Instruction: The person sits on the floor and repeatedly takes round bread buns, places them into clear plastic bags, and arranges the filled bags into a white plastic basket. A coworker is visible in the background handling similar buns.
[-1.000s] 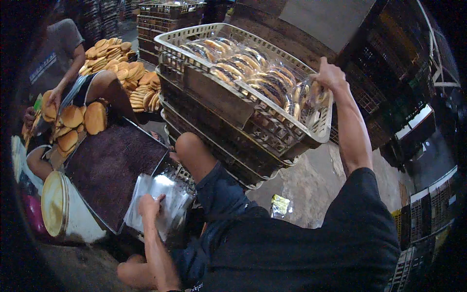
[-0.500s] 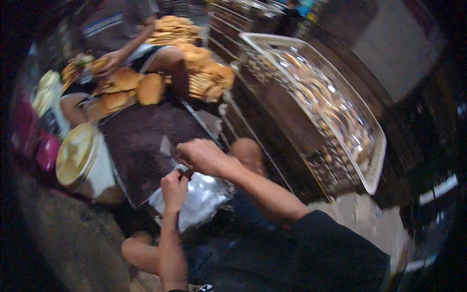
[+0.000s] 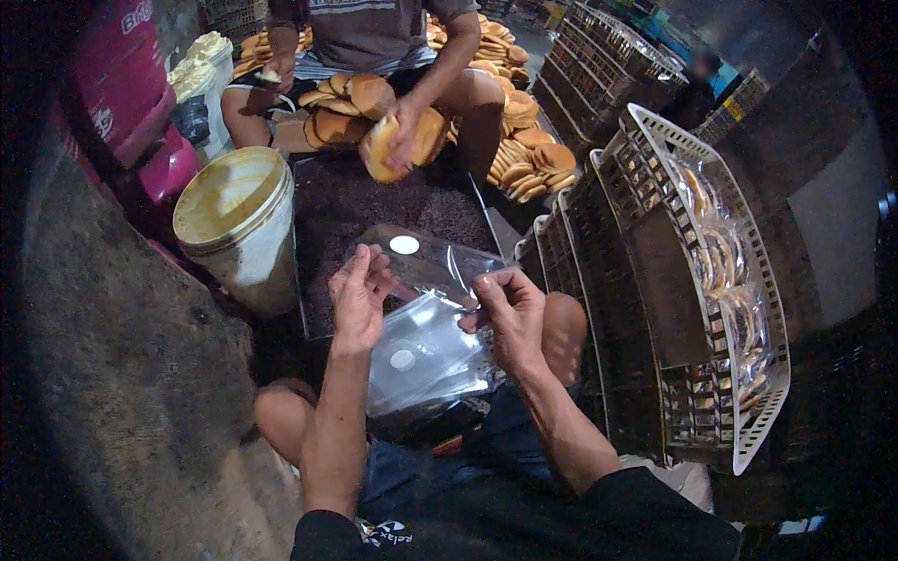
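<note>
A clear plastic bag (image 3: 432,266) with a white round label is stretched between my hands above the near edge of the dark tabletop (image 3: 351,210). My left hand (image 3: 360,294) grips the bag's left side between thumb and fingers. At its right end, my right hand (image 3: 510,313) pinches the film. Below them, over my lap, lies a stack of flat clear bags (image 3: 426,360), the top one with a similar label. Across the table, a co-worker's hand (image 3: 400,140) holds a round bun (image 3: 382,150), blurred by motion.
A white bucket (image 3: 253,234) with a yellowish-smeared inside stands left of the table. Several buns (image 3: 341,117) lie at its far edge, with more piled bread (image 3: 524,164) behind. To my right, stacked crates (image 3: 645,280) carry a pale crate (image 3: 762,374) of bagged bread.
My hands, close together before, are now apart with the clear bag spread between them. The view has shifted, bringing more of the co-worker into sight.
</note>
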`<state>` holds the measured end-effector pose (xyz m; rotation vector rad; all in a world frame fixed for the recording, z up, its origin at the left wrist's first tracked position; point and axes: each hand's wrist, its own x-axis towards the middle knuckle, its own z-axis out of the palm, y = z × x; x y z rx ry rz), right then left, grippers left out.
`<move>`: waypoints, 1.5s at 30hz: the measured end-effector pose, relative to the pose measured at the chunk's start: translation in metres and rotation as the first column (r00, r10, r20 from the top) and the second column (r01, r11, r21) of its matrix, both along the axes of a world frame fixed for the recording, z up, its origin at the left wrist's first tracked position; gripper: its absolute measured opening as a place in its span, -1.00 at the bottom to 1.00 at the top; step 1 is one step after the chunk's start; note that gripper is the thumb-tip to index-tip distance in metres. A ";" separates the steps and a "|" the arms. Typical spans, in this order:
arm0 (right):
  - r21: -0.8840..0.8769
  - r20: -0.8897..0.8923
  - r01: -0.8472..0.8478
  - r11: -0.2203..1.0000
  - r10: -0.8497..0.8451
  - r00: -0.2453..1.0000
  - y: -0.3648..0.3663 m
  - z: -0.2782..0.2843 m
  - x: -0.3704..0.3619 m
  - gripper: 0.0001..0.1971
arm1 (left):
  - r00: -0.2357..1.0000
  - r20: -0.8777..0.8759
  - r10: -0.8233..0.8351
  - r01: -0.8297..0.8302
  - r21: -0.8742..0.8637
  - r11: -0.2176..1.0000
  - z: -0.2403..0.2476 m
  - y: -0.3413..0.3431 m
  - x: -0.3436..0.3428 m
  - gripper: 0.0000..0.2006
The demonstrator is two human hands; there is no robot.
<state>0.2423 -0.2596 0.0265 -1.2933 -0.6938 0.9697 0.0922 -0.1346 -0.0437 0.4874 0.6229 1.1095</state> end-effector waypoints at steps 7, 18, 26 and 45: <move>0.333 0.389 0.026 0.943 -0.162 0.907 0.023 0.007 0.001 -0.63 | 0.939 0.137 0.316 -0.314 -0.035 0.949 -0.014 0.042 -0.056 -0.77; 0.239 0.800 -0.085 0.967 -0.146 0.581 0.110 -0.035 0.006 -0.61 | 0.896 -0.234 0.377 -0.353 0.136 0.926 0.061 0.093 -0.049 -0.62; -0.228 0.919 0.012 0.974 0.219 -0.328 0.280 -0.126 0.042 -0.48 | 0.916 0.027 0.399 -0.398 -0.053 0.916 0.015 0.099 -0.093 -0.61; 0.021 0.998 -0.100 0.995 -0.015 0.064 0.202 -0.184 0.060 -0.41 | 0.835 -0.100 0.540 -0.531 0.106 0.841 0.046 0.087 -0.071 -0.41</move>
